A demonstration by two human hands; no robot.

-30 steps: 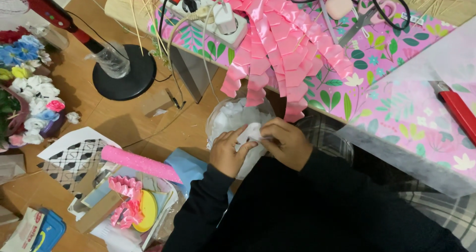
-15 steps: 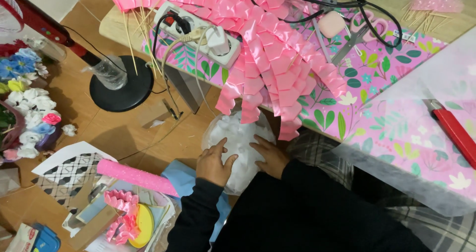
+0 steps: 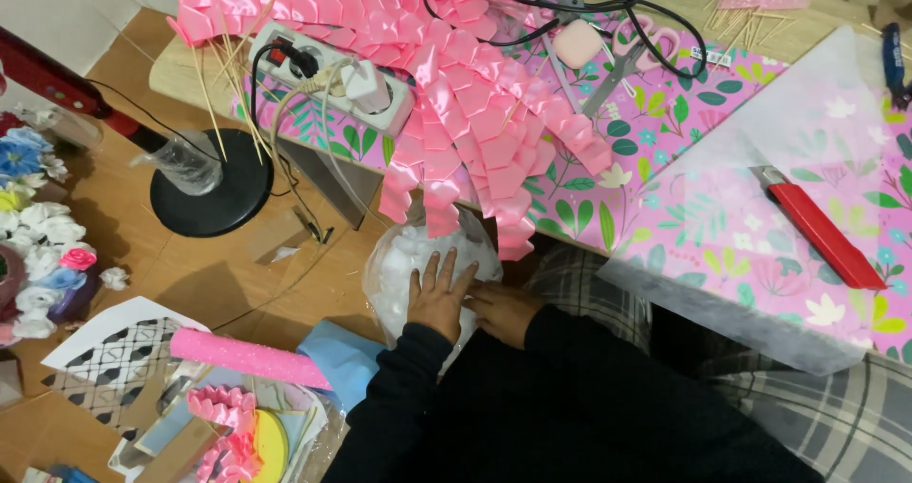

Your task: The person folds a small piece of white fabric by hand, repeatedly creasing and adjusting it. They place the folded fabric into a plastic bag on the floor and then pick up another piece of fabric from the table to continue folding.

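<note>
A clear plastic bag of white stuffing [image 3: 408, 255] sits on the floor just below the table's edge. My left hand [image 3: 439, 295] lies flat on top of it, fingers spread. My right hand [image 3: 505, 309] rests beside it against the bag's right side, fingers curled low; whether it grips anything is hidden. Both arms wear black sleeves. A mass of folded pink ribbon pieces [image 3: 456, 94] spills over the table edge right above the bag.
The table has a floral pink cover [image 3: 665, 151] with a white sheet [image 3: 760, 217], red utility knife [image 3: 817, 227], scissors [image 3: 617, 60], power strip [image 3: 332, 84] and cables. On the floor are a black lamp base [image 3: 214, 193], pink roll [image 3: 247, 357], blue cloth [image 3: 342, 364] and fabric flowers [image 3: 43, 227].
Both hands held a white piece at the bag's mouth; now the left hand lies flat on the bag. The view has tilted up, showing more of the table.
</note>
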